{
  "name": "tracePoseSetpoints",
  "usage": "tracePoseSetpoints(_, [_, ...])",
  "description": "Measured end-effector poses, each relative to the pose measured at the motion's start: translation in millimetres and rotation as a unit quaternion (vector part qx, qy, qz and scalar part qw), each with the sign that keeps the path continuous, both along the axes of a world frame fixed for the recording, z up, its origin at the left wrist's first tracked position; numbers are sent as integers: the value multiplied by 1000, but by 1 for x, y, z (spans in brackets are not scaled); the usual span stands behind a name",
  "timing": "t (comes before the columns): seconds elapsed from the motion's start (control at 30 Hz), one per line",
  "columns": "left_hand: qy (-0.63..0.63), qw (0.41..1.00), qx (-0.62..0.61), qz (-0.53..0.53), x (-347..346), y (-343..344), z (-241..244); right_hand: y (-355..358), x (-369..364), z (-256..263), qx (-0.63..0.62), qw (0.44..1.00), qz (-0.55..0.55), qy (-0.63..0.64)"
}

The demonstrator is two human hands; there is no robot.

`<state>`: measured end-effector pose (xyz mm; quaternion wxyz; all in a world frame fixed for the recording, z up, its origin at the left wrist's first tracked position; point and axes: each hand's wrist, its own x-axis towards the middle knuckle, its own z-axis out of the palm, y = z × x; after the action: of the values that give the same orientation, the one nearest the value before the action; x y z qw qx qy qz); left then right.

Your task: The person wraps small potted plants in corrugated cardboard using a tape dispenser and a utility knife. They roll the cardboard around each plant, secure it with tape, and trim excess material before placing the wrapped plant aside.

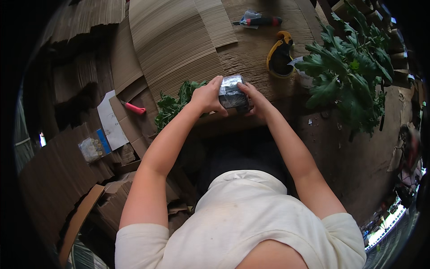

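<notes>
Between my two hands is a dark bundle wrapped in clear plastic film (232, 92), at the near edge of a wooden tabletop (250, 65). My left hand (209, 95) grips its left side, thumb towards me. On its right side, my right hand (257, 101) has its fingers around the bundle's edge. Green leaves (173, 104) lie just left of my left hand, partly hidden by it. Beyond my right hand lies a yellow and black tape dispenser (280, 59). What the wrapped bundle contains cannot be told.
Stacked cardboard sheets (174, 43) cover the table's left part. A red-handled knife (134, 108) lies on cardboard at left. A black and red-handled tool (263, 22) lies at the back. Large leafy stems (349, 70) rise at right beside a white container (304, 79). More cardboard (57, 181) stands lower left.
</notes>
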<state>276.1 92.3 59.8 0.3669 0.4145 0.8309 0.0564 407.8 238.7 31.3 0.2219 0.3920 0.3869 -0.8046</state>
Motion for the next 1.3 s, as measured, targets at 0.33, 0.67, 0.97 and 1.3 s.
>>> tracePoseSetpoints(0.33, [-32, 999, 2, 33, 1, 1, 3, -19, 0, -26, 47, 996, -50, -61])
tracePoseSetpoints(0.67, [-41, 998, -30, 44, 9, 11, -29, -47, -21, 24, -66, 984, -126, -111])
tracePoseSetpoints(0.97, [9, 995, 13, 95, 26, 9, -40, -39, -18, 13, -95, 971, -126, -179])
tracePoseSetpoints(1.3, [-29, 998, 29, 57, 5, -21, -4, -29, -14, 9, -50, 989, -74, -116])
